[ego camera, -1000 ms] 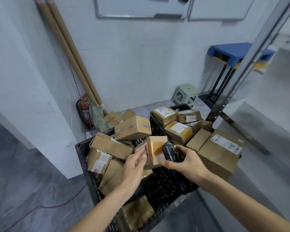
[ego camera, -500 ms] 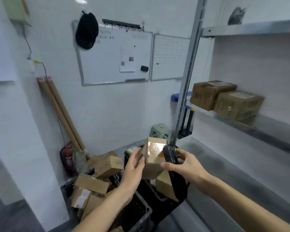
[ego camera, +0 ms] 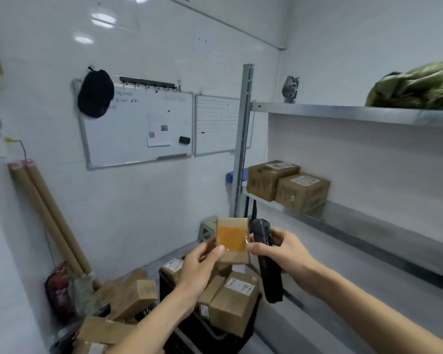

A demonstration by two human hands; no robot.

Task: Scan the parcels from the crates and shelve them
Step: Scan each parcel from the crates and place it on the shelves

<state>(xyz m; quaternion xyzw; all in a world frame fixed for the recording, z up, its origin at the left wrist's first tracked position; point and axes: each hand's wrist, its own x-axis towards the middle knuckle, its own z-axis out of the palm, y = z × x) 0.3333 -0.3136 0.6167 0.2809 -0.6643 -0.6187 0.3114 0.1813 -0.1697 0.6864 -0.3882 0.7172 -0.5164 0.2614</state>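
A small cardboard parcel (ego camera: 232, 236) with an orange taped face is held up at chest height in front of me. My left hand (ego camera: 202, 261) grips its lower left side. My right hand (ego camera: 281, 249) holds a black handheld scanner (ego camera: 264, 249) with its strap hanging down, and its thumb touches the parcel's right edge. Below, a black crate (ego camera: 205, 325) holds several brown parcels (ego camera: 234, 300). A metal shelf (ego camera: 368, 226) to the right carries two cardboard boxes (ego camera: 287, 185).
More parcels (ego camera: 128, 300) are piled in a second crate at lower left. Cardboard tubes (ego camera: 49, 215) and a fire extinguisher (ego camera: 58, 290) lean in the left corner. The shelf's upright post (ego camera: 242, 139) stands just behind the parcel. A green bundle (ego camera: 417, 88) lies on the top shelf.
The parcel has been lifted out of the crate and raised, its orange face now turned toward me. My view has tilted up from the crates to the shelf.
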